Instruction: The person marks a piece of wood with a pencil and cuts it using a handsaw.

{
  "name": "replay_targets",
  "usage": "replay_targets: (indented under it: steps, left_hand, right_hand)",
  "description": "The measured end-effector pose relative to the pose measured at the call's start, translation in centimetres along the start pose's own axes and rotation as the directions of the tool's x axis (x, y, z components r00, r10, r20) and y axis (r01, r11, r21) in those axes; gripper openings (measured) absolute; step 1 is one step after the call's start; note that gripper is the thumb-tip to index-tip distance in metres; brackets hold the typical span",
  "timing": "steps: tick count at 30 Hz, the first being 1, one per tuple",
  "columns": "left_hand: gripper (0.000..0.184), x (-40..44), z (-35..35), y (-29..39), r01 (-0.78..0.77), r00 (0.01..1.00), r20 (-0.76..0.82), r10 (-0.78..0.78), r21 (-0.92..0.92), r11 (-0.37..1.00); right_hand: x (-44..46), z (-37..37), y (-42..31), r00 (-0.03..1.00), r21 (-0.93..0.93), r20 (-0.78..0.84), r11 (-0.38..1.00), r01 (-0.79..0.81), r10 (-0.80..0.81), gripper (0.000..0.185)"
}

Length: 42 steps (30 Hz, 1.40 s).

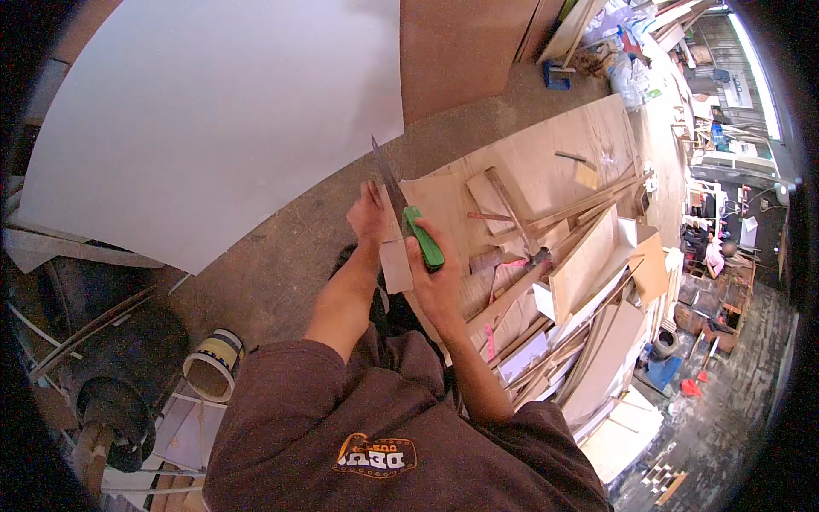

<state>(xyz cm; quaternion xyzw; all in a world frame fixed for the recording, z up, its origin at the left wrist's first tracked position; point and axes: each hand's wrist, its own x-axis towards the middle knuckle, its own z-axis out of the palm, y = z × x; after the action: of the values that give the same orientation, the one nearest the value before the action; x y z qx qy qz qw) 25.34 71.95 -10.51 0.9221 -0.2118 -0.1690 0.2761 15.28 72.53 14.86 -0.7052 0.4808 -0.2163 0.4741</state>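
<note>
My right hand (437,277) is wrapped around the green handle of a handsaw (424,239). Its narrow dark blade points up and away from me, along a strip of light wood (395,266). On the other side of the blade, my left hand (368,213) is closed on the strip's edge, its fingers partly hidden. The strip lies by the near edge of a large plywood sheet (546,128). On that sheet, to the right of my hands, rests a hammer (512,205) with a wooden handle, beside a thin red stick (489,217).
Wood offcuts and boards (589,264) are heaped at the right. A large white panel (230,111) stands at the upper left. A bucket (213,365) and a dark round machine (128,367) are at the lower left. A person (715,254) is far off at the right.
</note>
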Motion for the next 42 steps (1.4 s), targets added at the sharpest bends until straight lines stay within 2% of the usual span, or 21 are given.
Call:
replay_targets:
  steps: [3,6,10,12,16,19,21,22,25,28,31,33,34,36,37,40,42]
  left_hand:
    - [0.032,0.0,0.0,0.1,0.003,1.000,-0.025,-0.004,-0.007,1.000]
    - [0.034,0.0,-0.3,0.2,0.012,1.000,-0.010,-0.012,-0.011,1.000]
    - [0.035,0.0,-0.6,0.6,0.028,0.999,0.017,-0.028,0.012,1.000]
    - [0.035,0.1,-0.5,0.5,0.034,0.999,0.039,-0.034,0.009,0.999]
    - [0.035,0.0,0.2,-0.1,0.018,1.000,0.009,-0.018,0.010,1.000]
    - [0.034,-0.1,1.0,-0.5,-0.026,1.000,-0.008,0.026,-0.048,0.999]
    - [0.035,0.0,1.3,-0.4,-0.002,0.998,-0.063,-0.001,-0.051,0.999]
    - [0.035,0.0,1.1,-0.4,-0.001,0.998,-0.063,-0.002,-0.051,0.999]
    - [0.034,0.0,0.6,-0.4,0.017,1.000,0.013,-0.016,-0.032,0.999]
    - [0.034,0.1,0.7,-0.6,-0.006,0.999,-0.036,0.005,-0.031,1.000]
    - [0.032,-0.4,0.6,-0.5,-0.037,0.997,-0.073,0.037,-0.009,0.999]
    - [0.030,0.3,0.3,-0.5,-0.014,1.000,0.011,0.015,-0.050,0.999]
    - [0.030,0.4,0.1,-0.6,-0.011,1.000,0.002,0.011,-0.045,0.999]
    - [0.028,0.5,0.2,-0.4,-0.032,0.999,0.044,0.029,0.072,0.997]
    - [0.028,0.4,0.8,-0.7,-0.027,0.999,0.045,0.024,0.073,0.997]
    - [0.027,0.5,1.9,-1.1,-0.020,0.998,-0.058,0.024,0.060,0.998]
    - [0.027,-0.2,1.9,-1.3,-0.105,0.985,-0.146,0.090,-0.095,0.990]
  right_hand:
    - [-0.1,-0.1,-0.6,0.998,0.079,0.019,0.995,-0.067,0.066,0.029]
    - [-0.1,-0.1,-0.7,0.998,0.097,0.021,0.993,-0.062,0.060,0.029]
    - [-0.2,-0.2,-0.3,0.998,0.098,0.024,0.994,-0.053,0.051,0.029]
    - [-0.2,-0.1,0.0,0.999,0.032,0.021,0.999,-0.031,0.031,0.029]
    - [-0.2,-0.2,-0.5,1.000,0.031,0.018,0.999,-0.022,0.021,0.028]
    - [-0.2,-0.4,-0.7,0.992,0.026,0.053,0.993,-0.114,0.112,0.028]
    - [-0.1,0.0,-0.2,1.000,-0.007,0.006,1.000,0.018,-0.018,0.028]
    - [-0.1,0.0,-0.2,1.000,-0.007,0.008,1.000,0.018,-0.017,0.028]
    - [0.0,0.2,-0.6,0.999,0.020,0.020,0.999,-0.035,0.034,0.029]
    - [0.6,0.8,-0.5,0.998,0.035,0.033,0.998,-0.046,0.045,0.030]
    - [1.1,1.7,0.4,0.989,-0.050,0.028,0.989,-0.143,0.144,0.031]
    - [1.9,2.4,0.6,0.997,0.052,0.009,0.996,-0.071,0.070,0.031]
    - [1.7,2.3,0.7,0.998,0.059,0.016,0.996,-0.067,0.066,0.031]
    - [0.7,1.0,1.0,1.000,0.079,-0.010,0.997,0.001,0.000,0.031]
    - [0.3,0.6,0.4,1.000,0.078,-0.005,0.997,-0.001,0.002,0.031]
    - [0.6,0.4,-0.3,0.997,0.001,0.046,0.999,-0.054,0.054,0.031]
    - [3.0,2.3,1.9,0.998,-0.072,0.018,0.995,-0.066,0.067,0.031]
